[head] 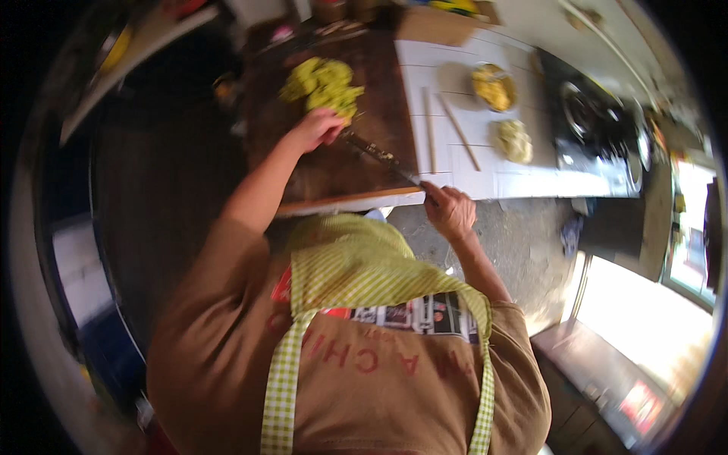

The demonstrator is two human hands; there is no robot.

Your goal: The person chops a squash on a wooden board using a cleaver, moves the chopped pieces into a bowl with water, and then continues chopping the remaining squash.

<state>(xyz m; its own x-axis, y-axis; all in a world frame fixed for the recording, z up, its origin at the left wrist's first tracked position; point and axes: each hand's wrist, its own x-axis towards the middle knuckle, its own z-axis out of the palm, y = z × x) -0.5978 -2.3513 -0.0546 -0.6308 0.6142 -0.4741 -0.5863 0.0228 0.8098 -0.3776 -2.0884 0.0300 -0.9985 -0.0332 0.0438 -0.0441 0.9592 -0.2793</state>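
My right hand [452, 209] grips the handle of a long knife [375, 152] at the front right of a dark wooden board [392, 114]. The blade slants to the far left over the board, and pale bits cling to it. Around the near edge of a pile of yellow-green chopped leafy vegetable [327, 85], my left hand [321, 129] has its fingers curled, close to the blade's tip. Blur hides whether these fingers pinch some of the greens or only touch them.
Right of the board, two wooden sticks [430, 131] lie on the white tiled counter [455, 156]. Beyond them are a metal bowl of yellow food [493, 86] and a pale lump [515, 141], perhaps dough. A black gas stove [594, 119] stands farther right, a cardboard box [435, 25] behind.
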